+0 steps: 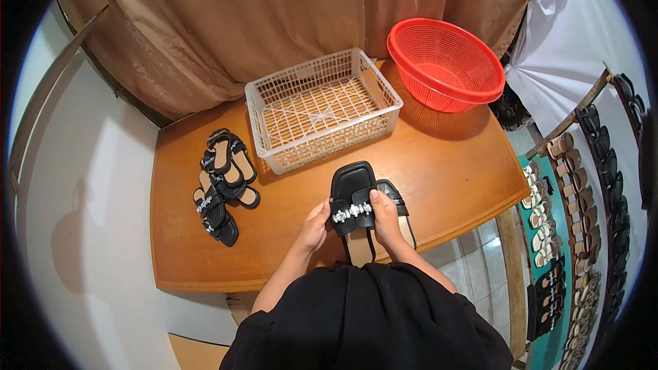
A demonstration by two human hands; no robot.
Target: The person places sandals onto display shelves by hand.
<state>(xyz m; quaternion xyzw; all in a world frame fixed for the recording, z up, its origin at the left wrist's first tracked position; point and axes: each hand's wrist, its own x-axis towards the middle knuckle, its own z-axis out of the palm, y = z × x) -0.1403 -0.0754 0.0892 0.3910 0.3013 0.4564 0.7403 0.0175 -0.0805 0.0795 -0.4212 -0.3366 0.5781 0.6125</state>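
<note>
Fingers [321,214] of left hand [315,227] and right hand [387,219] clamped on the jewelled black sandal [352,179], near edge of table [445,171] | second sandal [392,189] just beside | sandal pile [224,181] left | white crate [336,144] beyond, red basket [439,98] behind right

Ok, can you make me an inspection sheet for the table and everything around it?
Surface: brown wooden table.
Job's things: held black sandal with a sparkly strap; second sandal partly hidden behind it.
Clutter: sandal pile on the left, whitish plastic crate, red basket.
Grips: left grip and right grip hold the same sandal from opposite sides.
Cables: nothing seen.
Surroundings: brown curtain behind; rows of footwear on the right.
</note>
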